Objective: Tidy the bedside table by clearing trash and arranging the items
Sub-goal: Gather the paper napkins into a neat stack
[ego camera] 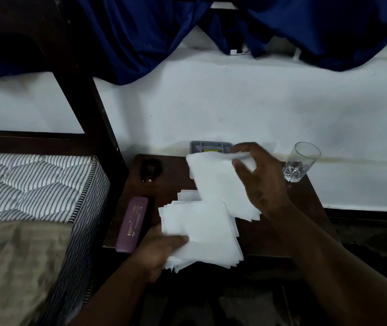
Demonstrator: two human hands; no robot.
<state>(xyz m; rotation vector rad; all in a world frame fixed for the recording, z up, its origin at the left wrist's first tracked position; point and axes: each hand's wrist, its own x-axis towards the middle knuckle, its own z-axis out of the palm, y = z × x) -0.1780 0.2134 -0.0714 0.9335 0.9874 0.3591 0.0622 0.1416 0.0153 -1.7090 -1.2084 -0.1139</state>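
A dark wooden bedside table (282, 234) stands against the white wall. My left hand (157, 252) grips a stack of white paper napkins (199, 234) at the table's front edge, thumb on top. My right hand (260, 182) pinches one unfolded napkin (216, 182) by its upper edge and holds it above the table. A purple case (132, 223) lies at the table's left front. Near the back left corner lies a small black coiled item (150, 169). A grey tray (207, 147) sits at the back, partly hidden by the raised napkin. An empty glass (302, 162) stands at the back right.
A bed with a striped mattress (37, 184) and a tan sheet (20, 267) lies left of the table, behind a dark wooden bedpost (98, 109). Blue curtains (155, 36) hang above the wall ledge. The floor in front of the table is dark.
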